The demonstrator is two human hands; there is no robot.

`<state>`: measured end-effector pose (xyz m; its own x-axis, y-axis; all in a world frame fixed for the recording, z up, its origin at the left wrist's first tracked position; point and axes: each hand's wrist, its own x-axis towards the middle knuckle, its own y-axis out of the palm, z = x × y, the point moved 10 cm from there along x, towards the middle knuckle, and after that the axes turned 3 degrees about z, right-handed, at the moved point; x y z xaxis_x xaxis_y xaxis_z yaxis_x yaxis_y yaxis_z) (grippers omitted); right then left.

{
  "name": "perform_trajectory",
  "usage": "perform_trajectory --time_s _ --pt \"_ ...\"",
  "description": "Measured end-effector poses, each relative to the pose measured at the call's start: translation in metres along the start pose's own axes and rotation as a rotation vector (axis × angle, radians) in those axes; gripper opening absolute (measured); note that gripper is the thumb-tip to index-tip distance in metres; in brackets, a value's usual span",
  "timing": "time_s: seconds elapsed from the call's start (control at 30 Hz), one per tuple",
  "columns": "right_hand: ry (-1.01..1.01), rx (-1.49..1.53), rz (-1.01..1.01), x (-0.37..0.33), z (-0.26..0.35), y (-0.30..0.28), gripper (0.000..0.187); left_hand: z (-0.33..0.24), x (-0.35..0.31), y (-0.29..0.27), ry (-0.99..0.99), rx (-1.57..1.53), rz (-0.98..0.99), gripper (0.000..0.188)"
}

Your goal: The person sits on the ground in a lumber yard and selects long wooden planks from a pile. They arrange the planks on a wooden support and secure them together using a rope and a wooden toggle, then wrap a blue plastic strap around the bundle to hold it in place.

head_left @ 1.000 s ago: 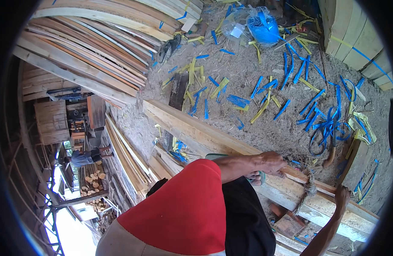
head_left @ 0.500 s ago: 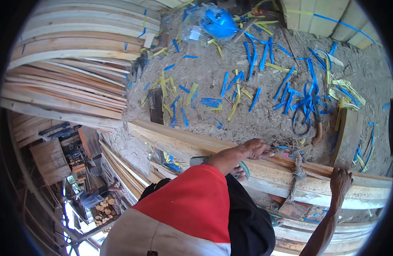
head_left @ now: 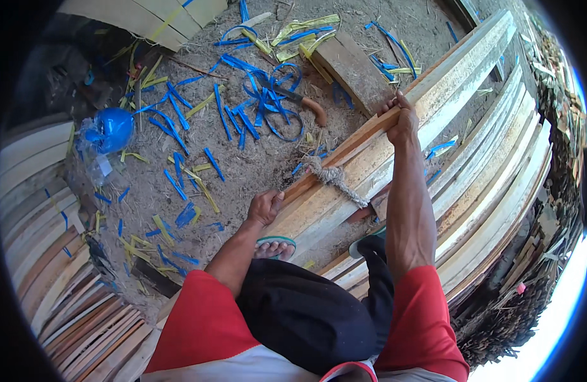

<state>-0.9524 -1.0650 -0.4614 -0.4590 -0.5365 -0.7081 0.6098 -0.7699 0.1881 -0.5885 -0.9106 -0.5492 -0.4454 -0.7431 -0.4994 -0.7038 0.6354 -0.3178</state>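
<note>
A person's right hand (head_left: pixel 403 121) clamps a reddish wooden strip (head_left: pixel 357 142) along the far edge of a timber stack (head_left: pixel 379 159), bound with knotted rope (head_left: pixel 335 177) and slanting from near left to far right. The left hand (head_left: pixel 265 207) curls at the strip's nearer end, its grip unclear. Blue straps (head_left: pixel 247 121) litter the ground beyond.

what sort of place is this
Probably a timber yard or sawmill. Stacked boards curve along the left edge, a bundle of long planks has rope around it, and blue and yellow strips litter the dirt ground.
</note>
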Motion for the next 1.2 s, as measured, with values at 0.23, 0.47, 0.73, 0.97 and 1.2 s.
perform_trajectory --time_s 0.23,0.47,0.73,0.97,1.2 --pt "-0.307 -0.07 -0.02 -0.056 0.036 0.029 0.027 0.016 0.049 0.014 0.23 -0.119 -0.079 0.053" --pt "-0.298 -0.059 -0.065 -0.036 0.023 0.007 0.034 -0.251 0.139 -0.04 0.429 -0.597 -0.083 0.056" --pt "-0.453 -0.428 -0.245 -0.005 0.017 -0.024 0.045 -0.292 0.216 0.054 0.131 -0.692 0.251 0.037" --pt "-0.544 -0.447 -0.21 0.009 0.025 -0.018 0.035 -0.29 0.235 0.043 0.248 -0.691 0.061 0.042" --pt "-0.599 -0.339 0.025 -0.083 0.054 0.011 0.041 -0.334 0.164 0.02 0.442 -0.874 0.163 0.04"
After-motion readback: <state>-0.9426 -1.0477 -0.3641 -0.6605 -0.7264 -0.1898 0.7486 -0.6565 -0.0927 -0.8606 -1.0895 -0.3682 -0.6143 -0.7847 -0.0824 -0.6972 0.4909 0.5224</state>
